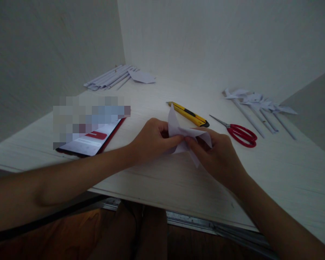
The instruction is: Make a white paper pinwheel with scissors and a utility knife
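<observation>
Between my two hands is a white paper pinwheel [174, 124] with pointed blades sticking out up, right and down. My left hand [154, 139] pinches it near the centre with thumb on top. From the other side my right hand [215, 153] grips it too, thumb tip meeting the left thumb at the middle. The fingers beneath the paper are partly hidden. Just behind the paper lies a yellow utility knife [189, 112], its blade end pointing left. Red-handled scissors [241, 135] rest to the right of my right hand, tips toward the knife.
A phone in a red case [97, 139], partly blurred out, lies left of my hands. Rolled paper sticks [111, 77] and a flat paper piece [142, 76] sit at the back left. Several paper pinwheels on sticks [256, 99] lie at the right. Walls bound the white table [157, 184].
</observation>
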Demonstrator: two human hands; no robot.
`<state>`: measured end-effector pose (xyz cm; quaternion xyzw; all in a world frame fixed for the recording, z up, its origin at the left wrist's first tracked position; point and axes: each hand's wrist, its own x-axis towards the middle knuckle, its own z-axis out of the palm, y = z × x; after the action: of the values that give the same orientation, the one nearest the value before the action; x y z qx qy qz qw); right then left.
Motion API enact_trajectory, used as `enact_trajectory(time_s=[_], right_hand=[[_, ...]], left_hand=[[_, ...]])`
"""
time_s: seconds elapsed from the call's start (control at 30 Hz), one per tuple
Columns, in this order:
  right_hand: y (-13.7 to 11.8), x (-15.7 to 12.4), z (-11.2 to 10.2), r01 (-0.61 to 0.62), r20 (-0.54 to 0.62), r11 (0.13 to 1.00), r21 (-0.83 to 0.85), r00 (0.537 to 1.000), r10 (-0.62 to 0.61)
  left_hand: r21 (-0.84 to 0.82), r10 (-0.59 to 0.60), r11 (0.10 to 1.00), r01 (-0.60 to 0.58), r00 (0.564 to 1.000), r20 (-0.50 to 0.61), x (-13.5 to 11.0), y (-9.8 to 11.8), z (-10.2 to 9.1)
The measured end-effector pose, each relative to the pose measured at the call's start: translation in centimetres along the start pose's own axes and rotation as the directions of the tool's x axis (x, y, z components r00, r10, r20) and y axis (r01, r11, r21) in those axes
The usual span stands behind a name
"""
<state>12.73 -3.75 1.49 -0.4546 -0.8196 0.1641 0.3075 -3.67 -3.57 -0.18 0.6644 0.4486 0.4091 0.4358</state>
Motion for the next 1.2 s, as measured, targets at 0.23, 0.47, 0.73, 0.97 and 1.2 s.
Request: enact_trajectory(time_s=[0.23,0.47,0.73,0.97,1.2], right_hand=[[0.0,0.1,-0.1,0.0,0.027,1.0,0.001,1.0,0.0],[0.1,0.1,-0.2,0.019,0.026,0.999,0.034,0.999,-0.02],[0.3,-0.1,-0.2,0.049,0.057,0.997,0.058,0.997,-0.053],[0.6,0.0,-0.2,0.057,0.114,0.994,0.09,0.991,-0.067],[1.1,-0.2,0.0,0.118,0.126,0.988,0.097,0.983,-0.13]], left_hand=[[0.033,0.02,0.999,-0.021,1.0,0.011,0.2,-0.1,-0.1],[0.043,0.033,0.998,-0.034,0.999,0.036,0.2,-0.2,-0.1],[-0.014,0.035,0.999,-0.033,0.991,0.127,0.4,-0.2,-0.3],[0.081,0.066,0.994,-0.079,0.987,0.15,0.2,-0.1,-0.5],[0.142,0.076,0.984,-0.108,0.974,0.214,0.5,0.0,-0.8]])
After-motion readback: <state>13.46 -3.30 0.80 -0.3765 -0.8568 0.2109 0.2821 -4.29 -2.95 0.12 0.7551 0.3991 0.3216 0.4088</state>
